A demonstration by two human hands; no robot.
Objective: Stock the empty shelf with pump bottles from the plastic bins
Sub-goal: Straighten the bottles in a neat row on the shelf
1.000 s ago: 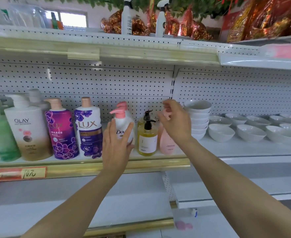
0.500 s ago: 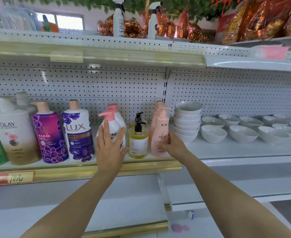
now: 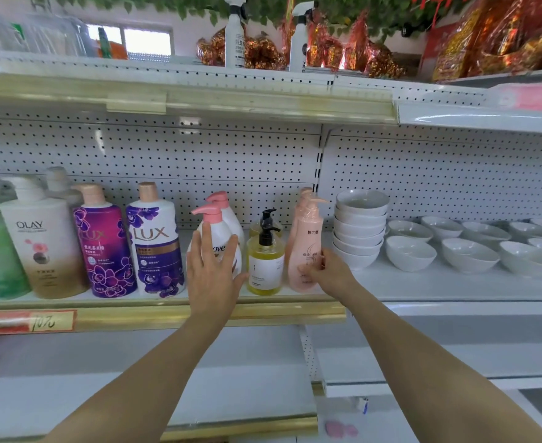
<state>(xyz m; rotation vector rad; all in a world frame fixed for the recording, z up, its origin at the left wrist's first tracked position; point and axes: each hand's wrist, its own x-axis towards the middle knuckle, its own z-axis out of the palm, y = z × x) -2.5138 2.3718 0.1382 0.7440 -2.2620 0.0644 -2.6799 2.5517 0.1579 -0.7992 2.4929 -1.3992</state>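
Pump bottles stand in a row along the front of the shelf [image 3: 263,310], which has a gold edge strip and a white pegboard back. Both bare arms reach up and forward from the bottom of the view. The left hand [image 3: 213,276] is flat and open, fingers spread and pointing up, its palm laid against the front of the white Dove bottle [image 3: 220,238] without closing around it. That bottle has a pink pump, and only the letters "ove" show past the fingers. A second white bottle with a pink pump stands just behind it.

The right hand [image 3: 328,271] wraps around the lower right side of the pink bottle [image 3: 306,247], fingers curled on its front and gripping it as it stands upright on the shelf. Its label carries small characters too fine to read.

Between the two hands stands a yellow bottle [image 3: 264,263] with a black pump and a white label. To the left are two LUX bottles [image 3: 132,241], one purple and one white and purple, then a white and gold OLAY bottle [image 3: 41,241]. A tag on the edge strip reads "10元" [image 3: 44,321]. To the right of the pink bottle is a stack of white bowls [image 3: 360,228].
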